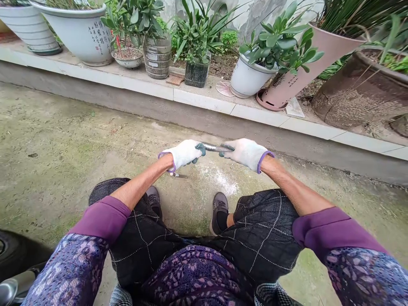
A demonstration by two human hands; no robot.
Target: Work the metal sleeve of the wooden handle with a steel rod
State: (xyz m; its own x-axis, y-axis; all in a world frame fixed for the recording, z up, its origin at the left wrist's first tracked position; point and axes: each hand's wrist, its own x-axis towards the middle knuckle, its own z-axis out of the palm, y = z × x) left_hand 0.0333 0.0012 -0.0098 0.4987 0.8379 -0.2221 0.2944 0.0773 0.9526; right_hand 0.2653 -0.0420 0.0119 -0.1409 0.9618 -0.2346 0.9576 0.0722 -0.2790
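Note:
Both my hands wear white knitted gloves with dark green coated fingers and purple cuffs. Between them, roughly level above the ground, spans a short silvery metal rod [211, 147] that looks ridged or threaded near its left part. My left hand [187, 153] is closed around its left end. On the other end, the fingers of my right hand [244, 154] are closed too. The gloves hide both ends, so I cannot tell exactly what kind of part it is. Below my left hand, a small tool with a pale end [177, 175] lies on the ground.
White powder [223, 180] is scattered on the concrete between my shoes [219, 206]. Ahead runs a low tiled ledge [204, 100] with several potted plants, among them a white pot [251, 76] and a pink tall pot [296, 72]. A metal cylinder [19, 285] stands at the lower left.

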